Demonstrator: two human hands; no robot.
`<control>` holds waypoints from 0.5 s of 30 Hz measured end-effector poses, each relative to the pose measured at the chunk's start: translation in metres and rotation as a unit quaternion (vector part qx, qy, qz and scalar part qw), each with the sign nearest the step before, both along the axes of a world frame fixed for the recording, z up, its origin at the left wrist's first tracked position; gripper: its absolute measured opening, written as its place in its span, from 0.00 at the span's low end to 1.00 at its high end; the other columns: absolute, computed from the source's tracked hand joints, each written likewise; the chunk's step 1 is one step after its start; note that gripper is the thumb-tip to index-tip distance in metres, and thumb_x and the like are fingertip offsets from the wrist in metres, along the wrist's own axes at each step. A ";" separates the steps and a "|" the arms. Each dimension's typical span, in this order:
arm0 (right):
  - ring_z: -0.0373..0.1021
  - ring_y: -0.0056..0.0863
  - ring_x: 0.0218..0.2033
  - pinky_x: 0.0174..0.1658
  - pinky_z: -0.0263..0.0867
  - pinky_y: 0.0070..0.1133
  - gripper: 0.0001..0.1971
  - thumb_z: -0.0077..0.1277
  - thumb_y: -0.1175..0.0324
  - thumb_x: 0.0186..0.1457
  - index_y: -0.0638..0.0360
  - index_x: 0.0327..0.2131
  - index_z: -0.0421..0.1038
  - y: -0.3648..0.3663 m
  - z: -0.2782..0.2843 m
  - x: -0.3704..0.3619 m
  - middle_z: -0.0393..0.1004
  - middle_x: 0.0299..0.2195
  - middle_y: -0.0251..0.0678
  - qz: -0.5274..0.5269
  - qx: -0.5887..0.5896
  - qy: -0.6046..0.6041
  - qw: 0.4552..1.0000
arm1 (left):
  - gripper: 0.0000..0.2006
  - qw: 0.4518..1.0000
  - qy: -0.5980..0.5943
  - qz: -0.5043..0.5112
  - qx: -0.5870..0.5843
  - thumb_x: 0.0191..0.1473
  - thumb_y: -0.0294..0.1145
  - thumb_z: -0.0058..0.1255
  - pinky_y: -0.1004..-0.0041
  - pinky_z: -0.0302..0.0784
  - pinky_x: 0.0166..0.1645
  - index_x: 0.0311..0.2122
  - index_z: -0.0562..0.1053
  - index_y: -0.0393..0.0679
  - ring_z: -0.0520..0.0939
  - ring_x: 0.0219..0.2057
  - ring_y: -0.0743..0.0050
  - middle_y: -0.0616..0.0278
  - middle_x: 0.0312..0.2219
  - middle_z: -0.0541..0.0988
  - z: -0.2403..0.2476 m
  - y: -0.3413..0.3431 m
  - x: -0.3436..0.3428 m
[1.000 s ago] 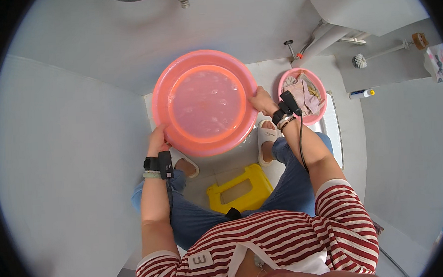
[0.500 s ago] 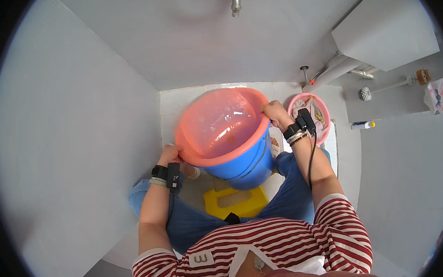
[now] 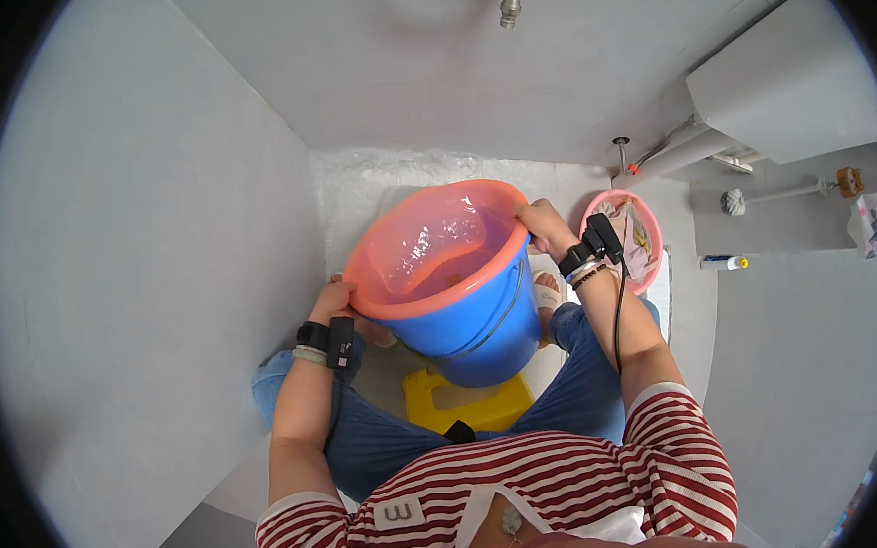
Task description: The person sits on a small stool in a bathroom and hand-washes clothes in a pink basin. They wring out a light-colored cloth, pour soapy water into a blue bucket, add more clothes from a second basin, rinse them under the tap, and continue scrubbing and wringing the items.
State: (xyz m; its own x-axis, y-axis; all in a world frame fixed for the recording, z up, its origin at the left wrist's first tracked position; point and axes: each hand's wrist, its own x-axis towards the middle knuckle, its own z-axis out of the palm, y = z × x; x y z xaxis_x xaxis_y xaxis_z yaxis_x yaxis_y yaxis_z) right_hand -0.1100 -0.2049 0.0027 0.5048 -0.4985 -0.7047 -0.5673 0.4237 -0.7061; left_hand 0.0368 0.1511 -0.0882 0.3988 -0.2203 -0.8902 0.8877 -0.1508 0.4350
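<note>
A blue bucket (image 3: pixel 474 340) with a pink-orange rim and inside is tilted between my legs, its mouth turned away from me toward the far wall. My left hand (image 3: pixel 334 299) is closed on the rim at the left. On the right side of the rim, my right hand (image 3: pixel 546 228) grips the edge, thumb over the top. A wire handle (image 3: pixel 496 323) hangs down the near blue side. Foamy water (image 3: pixel 359 174) covers the floor beyond the bucket, along the wall. How much liquid stays inside is hard to make out.
A yellow plastic stool (image 3: pixel 480 413) stands just below the bucket. To the right is a pink basin (image 3: pixel 652 225) holding cloths. My sandalled foot (image 3: pixel 546 290) is beside the bucket. A tap (image 3: pixel 510 10) sticks out of the far wall; a toilet brush (image 3: pixel 734 201) hangs at the right.
Water has spread over the floor tiles between the bucket and the far wall. The bucket's base has swung slightly toward me, and both hands keep their hold on the rim.
</note>
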 end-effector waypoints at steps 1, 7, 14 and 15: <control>0.66 0.27 0.14 0.12 0.58 0.23 0.10 0.46 0.75 0.43 0.78 0.24 0.65 0.001 -0.001 0.003 0.68 0.18 0.42 0.001 -0.002 -0.004 1.000 | 0.14 1.000 -0.007 -0.008 -0.009 0.52 0.23 0.37 0.65 0.69 0.49 0.45 0.65 0.34 0.73 0.44 0.63 0.54 0.43 0.72 0.003 0.004 0.004; 0.65 0.26 0.15 0.13 0.57 0.23 0.11 0.45 0.72 0.49 0.76 0.26 0.64 -0.007 -0.007 0.011 0.67 0.18 0.39 -0.031 0.011 -0.065 0.997 | 0.15 0.998 -0.018 0.021 -0.058 0.53 0.25 0.38 0.65 0.75 0.42 0.45 0.63 0.28 0.75 0.41 0.60 0.49 0.42 0.72 0.049 -0.007 0.009; 0.68 0.26 0.19 0.18 0.69 0.21 0.09 0.43 0.71 0.54 0.71 0.30 0.62 -0.003 0.034 0.031 0.67 0.22 0.38 -0.074 0.152 -0.183 0.968 | 0.14 1.000 -0.009 0.007 -0.022 0.55 0.29 0.39 0.69 0.71 0.47 0.44 0.66 0.30 0.76 0.40 0.65 0.52 0.40 0.74 0.027 0.005 0.025; 0.69 0.26 0.20 0.20 0.70 0.22 0.10 0.43 0.72 0.54 0.71 0.34 0.60 -0.002 0.038 0.033 0.67 0.24 0.39 -0.072 0.163 -0.196 0.964 | 0.14 1.000 -0.013 0.010 -0.026 0.55 0.29 0.38 0.69 0.72 0.47 0.44 0.66 0.30 0.76 0.40 0.65 0.52 0.40 0.74 0.025 0.005 0.025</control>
